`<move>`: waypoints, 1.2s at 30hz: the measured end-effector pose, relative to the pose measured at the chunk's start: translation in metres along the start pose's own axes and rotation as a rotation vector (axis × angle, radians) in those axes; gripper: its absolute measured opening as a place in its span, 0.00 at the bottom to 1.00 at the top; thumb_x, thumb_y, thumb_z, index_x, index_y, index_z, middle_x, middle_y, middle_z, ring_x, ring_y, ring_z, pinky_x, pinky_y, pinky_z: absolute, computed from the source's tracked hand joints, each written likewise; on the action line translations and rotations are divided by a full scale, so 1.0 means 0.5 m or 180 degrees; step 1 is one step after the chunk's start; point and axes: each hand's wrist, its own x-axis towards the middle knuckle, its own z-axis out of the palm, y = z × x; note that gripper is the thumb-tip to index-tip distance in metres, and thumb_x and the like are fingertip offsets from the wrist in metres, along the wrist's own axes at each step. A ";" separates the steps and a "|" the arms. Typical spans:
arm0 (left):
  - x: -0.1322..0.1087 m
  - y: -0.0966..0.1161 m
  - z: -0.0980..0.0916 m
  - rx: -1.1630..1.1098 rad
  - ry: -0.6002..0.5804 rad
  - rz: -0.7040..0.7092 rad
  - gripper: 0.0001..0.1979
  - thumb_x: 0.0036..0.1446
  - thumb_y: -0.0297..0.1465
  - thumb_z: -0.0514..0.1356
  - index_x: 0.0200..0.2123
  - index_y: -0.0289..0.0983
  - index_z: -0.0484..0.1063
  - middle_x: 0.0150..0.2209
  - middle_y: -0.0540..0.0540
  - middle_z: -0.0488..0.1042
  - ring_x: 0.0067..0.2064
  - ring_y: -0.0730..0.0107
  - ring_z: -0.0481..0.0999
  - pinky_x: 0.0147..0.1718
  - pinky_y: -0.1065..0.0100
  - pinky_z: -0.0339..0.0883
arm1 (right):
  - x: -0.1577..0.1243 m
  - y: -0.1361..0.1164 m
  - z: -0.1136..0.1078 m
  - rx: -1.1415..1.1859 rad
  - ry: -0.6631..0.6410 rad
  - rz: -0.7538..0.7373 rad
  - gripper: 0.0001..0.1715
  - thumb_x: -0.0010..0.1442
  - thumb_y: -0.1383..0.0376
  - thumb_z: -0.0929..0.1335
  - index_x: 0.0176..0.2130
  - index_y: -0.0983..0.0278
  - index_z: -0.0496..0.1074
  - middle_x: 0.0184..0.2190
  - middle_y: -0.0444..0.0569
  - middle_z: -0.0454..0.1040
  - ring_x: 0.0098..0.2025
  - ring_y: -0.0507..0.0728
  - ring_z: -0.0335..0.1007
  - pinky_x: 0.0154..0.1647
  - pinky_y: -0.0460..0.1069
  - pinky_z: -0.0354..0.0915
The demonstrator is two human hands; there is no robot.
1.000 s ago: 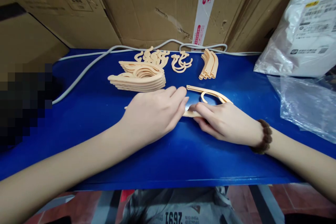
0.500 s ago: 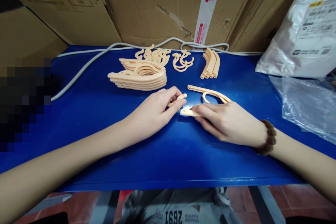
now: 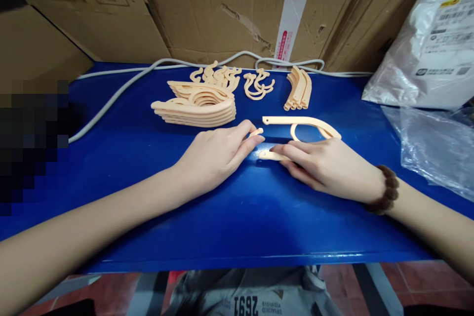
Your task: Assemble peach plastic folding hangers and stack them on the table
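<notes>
Near the middle of the table, my left hand [image 3: 218, 153] is closed in a pinch. Between its fingertips the end of a small cream plastic hanger hook [image 3: 258, 131] pokes out, and the rest of it is hidden. My right hand [image 3: 326, 165] closes over cream plastic hanger parts. One hanger arm [image 3: 287, 120] curves above its fingers with a rounded piece inside the bend. A second straight end [image 3: 269, 155] with a small hole sticks out from under the fingertips toward my left hand. How these parts join is covered by the hand.
Behind my hands stand a stack of cream hangers [image 3: 196, 108], loose hooks [image 3: 220, 78], more hooks [image 3: 259, 86] and curved hanger arms [image 3: 298, 90]. A white cable [image 3: 111, 98] runs along the back before cardboard boxes [image 3: 222, 10]. Plastic packaging [image 3: 418, 59] sits at right.
My right hand has shifted slightly right, and the upper hanger arm has turned more level with its wide side showing. My left hand keeps its pinch on the hook, almost unmoved.
</notes>
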 end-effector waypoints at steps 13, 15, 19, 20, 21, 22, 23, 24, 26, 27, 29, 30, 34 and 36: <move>-0.010 -0.002 -0.002 -0.0283 -0.0113 0.0406 0.21 0.71 0.41 0.39 0.37 0.39 0.68 0.31 0.49 0.75 0.34 0.65 0.76 0.33 0.67 0.61 | 0.003 0.005 -0.002 0.0091 0.0131 0.0295 0.18 0.73 0.58 0.58 0.48 0.64 0.71 0.33 0.45 0.80 0.28 0.52 0.75 0.25 0.48 0.54; -0.011 -0.003 -0.001 -0.0372 -0.0146 0.0478 0.21 0.71 0.41 0.40 0.37 0.39 0.68 0.30 0.50 0.74 0.33 0.66 0.74 0.33 0.68 0.60 | 0.003 0.004 -0.003 0.0121 0.0169 0.0325 0.20 0.73 0.57 0.57 0.47 0.63 0.72 0.33 0.45 0.81 0.29 0.52 0.76 0.25 0.48 0.54; -0.010 -0.002 -0.005 -0.0468 -0.0231 0.0552 0.21 0.72 0.40 0.40 0.37 0.39 0.68 0.29 0.50 0.73 0.32 0.68 0.72 0.33 0.68 0.60 | 0.002 0.002 -0.006 0.0022 0.0322 0.0288 0.20 0.74 0.58 0.57 0.43 0.63 0.73 0.33 0.44 0.81 0.30 0.51 0.76 0.26 0.48 0.55; -0.009 -0.002 -0.006 -0.0477 -0.0285 0.0565 0.21 0.72 0.40 0.39 0.37 0.39 0.67 0.30 0.50 0.73 0.32 0.68 0.72 0.33 0.68 0.60 | 0.002 0.001 -0.007 -0.0024 0.0354 0.0263 0.19 0.74 0.58 0.57 0.43 0.63 0.73 0.33 0.44 0.80 0.30 0.51 0.76 0.26 0.48 0.54; -0.008 -0.002 -0.008 -0.0477 -0.0340 0.0578 0.21 0.72 0.39 0.39 0.37 0.38 0.67 0.30 0.50 0.73 0.32 0.67 0.72 0.34 0.68 0.60 | 0.001 0.001 -0.007 -0.0073 0.0379 0.0242 0.19 0.74 0.59 0.57 0.42 0.63 0.73 0.33 0.44 0.80 0.29 0.51 0.75 0.26 0.48 0.54; -0.007 -0.002 -0.010 -0.0470 -0.0397 0.0598 0.21 0.72 0.39 0.39 0.37 0.38 0.67 0.30 0.49 0.73 0.33 0.67 0.72 0.35 0.67 0.60 | 0.001 0.001 -0.008 -0.0118 0.0394 0.0230 0.19 0.73 0.59 0.58 0.42 0.63 0.72 0.33 0.43 0.80 0.29 0.51 0.75 0.26 0.48 0.54; -0.006 -0.003 -0.011 -0.0455 -0.0449 0.0622 0.21 0.72 0.39 0.38 0.37 0.38 0.67 0.31 0.49 0.73 0.33 0.67 0.72 0.35 0.67 0.61 | 0.001 0.000 -0.008 -0.0150 0.0407 0.0223 0.18 0.73 0.59 0.58 0.42 0.63 0.72 0.32 0.43 0.80 0.29 0.51 0.74 0.26 0.48 0.54; -0.006 -0.004 -0.012 -0.0437 -0.0479 0.0652 0.21 0.72 0.39 0.38 0.37 0.38 0.66 0.31 0.49 0.73 0.33 0.66 0.73 0.36 0.66 0.61 | 0.000 0.000 -0.008 -0.0172 0.0414 0.0220 0.18 0.73 0.59 0.58 0.42 0.63 0.72 0.31 0.43 0.79 0.29 0.51 0.74 0.26 0.48 0.54; -0.005 -0.007 -0.013 -0.0364 -0.0465 0.0727 0.21 0.72 0.38 0.37 0.37 0.38 0.66 0.30 0.49 0.73 0.32 0.66 0.73 0.34 0.67 0.60 | 0.000 0.000 -0.008 -0.0202 0.0444 0.0208 0.18 0.73 0.58 0.58 0.41 0.63 0.72 0.30 0.42 0.78 0.28 0.51 0.73 0.26 0.48 0.53; -0.006 -0.007 -0.012 -0.0281 -0.0439 0.0783 0.21 0.72 0.39 0.38 0.37 0.39 0.66 0.29 0.49 0.73 0.31 0.66 0.73 0.33 0.67 0.59 | 0.000 -0.001 -0.008 -0.0214 0.0452 0.0200 0.19 0.73 0.58 0.58 0.40 0.63 0.72 0.30 0.42 0.78 0.28 0.51 0.73 0.26 0.48 0.53; -0.006 -0.008 -0.011 0.0003 -0.0384 0.0936 0.19 0.72 0.41 0.41 0.37 0.38 0.65 0.27 0.50 0.72 0.28 0.66 0.72 0.28 0.68 0.56 | 0.000 -0.001 -0.007 -0.0224 0.0440 0.0188 0.19 0.73 0.58 0.58 0.40 0.63 0.72 0.30 0.43 0.78 0.27 0.51 0.72 0.27 0.48 0.53; -0.007 -0.007 -0.010 0.0206 -0.0356 0.1013 0.18 0.72 0.43 0.44 0.37 0.38 0.64 0.27 0.51 0.72 0.27 0.66 0.72 0.26 0.68 0.54 | 0.000 -0.002 -0.007 -0.0218 0.0419 0.0187 0.19 0.73 0.58 0.58 0.40 0.63 0.72 0.31 0.43 0.79 0.28 0.51 0.72 0.27 0.48 0.53; -0.008 -0.004 -0.007 0.1076 -0.0191 0.1162 0.16 0.70 0.43 0.50 0.37 0.37 0.64 0.26 0.49 0.73 0.25 0.64 0.74 0.21 0.69 0.47 | 0.001 -0.005 -0.007 -0.0146 0.0337 0.0210 0.19 0.74 0.58 0.57 0.40 0.63 0.72 0.32 0.44 0.79 0.28 0.50 0.72 0.27 0.48 0.53; -0.009 -0.004 -0.004 0.1360 -0.0044 0.1261 0.15 0.71 0.42 0.49 0.37 0.37 0.64 0.25 0.48 0.74 0.24 0.64 0.74 0.20 0.69 0.45 | 0.001 -0.007 -0.009 -0.0106 0.0347 0.0218 0.19 0.74 0.58 0.57 0.39 0.63 0.71 0.30 0.43 0.78 0.27 0.50 0.72 0.27 0.48 0.53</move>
